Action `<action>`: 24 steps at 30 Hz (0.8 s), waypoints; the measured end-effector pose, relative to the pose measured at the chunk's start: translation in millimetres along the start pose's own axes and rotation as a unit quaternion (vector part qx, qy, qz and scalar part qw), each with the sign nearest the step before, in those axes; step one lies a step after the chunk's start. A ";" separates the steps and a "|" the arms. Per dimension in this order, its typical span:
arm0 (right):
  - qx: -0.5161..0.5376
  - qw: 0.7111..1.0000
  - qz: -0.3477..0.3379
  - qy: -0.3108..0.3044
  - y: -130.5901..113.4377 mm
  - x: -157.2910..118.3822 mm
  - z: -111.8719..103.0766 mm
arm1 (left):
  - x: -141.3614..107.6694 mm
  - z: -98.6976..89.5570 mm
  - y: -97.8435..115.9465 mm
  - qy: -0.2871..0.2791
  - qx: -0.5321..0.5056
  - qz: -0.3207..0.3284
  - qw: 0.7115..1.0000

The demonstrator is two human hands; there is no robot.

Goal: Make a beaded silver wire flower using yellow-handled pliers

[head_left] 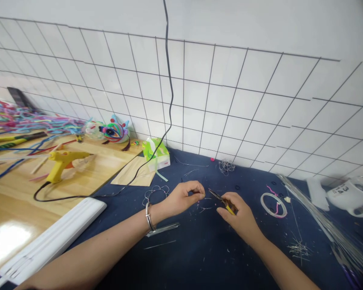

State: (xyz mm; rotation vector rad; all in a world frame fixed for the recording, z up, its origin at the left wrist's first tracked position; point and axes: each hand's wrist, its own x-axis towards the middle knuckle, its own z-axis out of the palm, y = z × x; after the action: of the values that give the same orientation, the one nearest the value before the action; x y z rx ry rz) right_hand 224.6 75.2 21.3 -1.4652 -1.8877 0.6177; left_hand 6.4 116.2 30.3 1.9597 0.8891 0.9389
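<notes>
My right hand (240,215) is wrapped round pliers (228,204) with yellow and dark handles, their jaws pointing up and left. Facing the jaws, a small gap away, my left hand (184,197) has thumb and index finger pinched together. Whatever is between those fingertips is too small to make out. Bits of thin wire (207,209) lie on the dark blue cloth just below the jaws. A wire bent into flower-like loops (156,195) rests beside my left wrist, and straight wire pieces (163,229) lie under that forearm.
At left, a yellow glue gun (59,163) and a white power strip (57,237) lie near coloured pipe cleaners (33,119). A green packet (157,151) and tangled wire (226,166) sit by the wall. To the right are a tape roll (262,200) and a wire bundle (323,229).
</notes>
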 end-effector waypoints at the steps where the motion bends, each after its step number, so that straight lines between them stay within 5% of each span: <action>1: 0.018 1.000 0.020 -0.001 0.3 -1.1 3.9 | -0.8 1.9 0.4 -0.007 0.002 0.003 1.000; 7: 0.114 0.989 0.095 -0.022 5.4 -5.5 21.4 | -5.9 13.1 1.7 -0.033 -0.007 0.000 0.999; 14: 0.111 0.993 0.036 0.024 7.4 -9.6 25.4 | -9.8 18.3 3.6 -0.034 -0.026 -0.010 0.999; 19: 0.156 0.985 0.059 -0.033 5.4 -13.7 25.5 | -9.7 22.9 4.2 -0.040 -0.081 -0.026 0.996; 24: 0.164 0.984 0.060 -0.023 4.2 -16.9 24.9 | -8.4 31.1 7.2 -0.036 -0.150 -0.036 0.987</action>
State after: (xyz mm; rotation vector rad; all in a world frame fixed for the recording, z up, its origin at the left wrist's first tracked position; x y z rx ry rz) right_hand 211.5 60.8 -1.9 -1.3631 -1.6437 0.9763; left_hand 30.2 95.5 20.5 1.6830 0.7258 0.8980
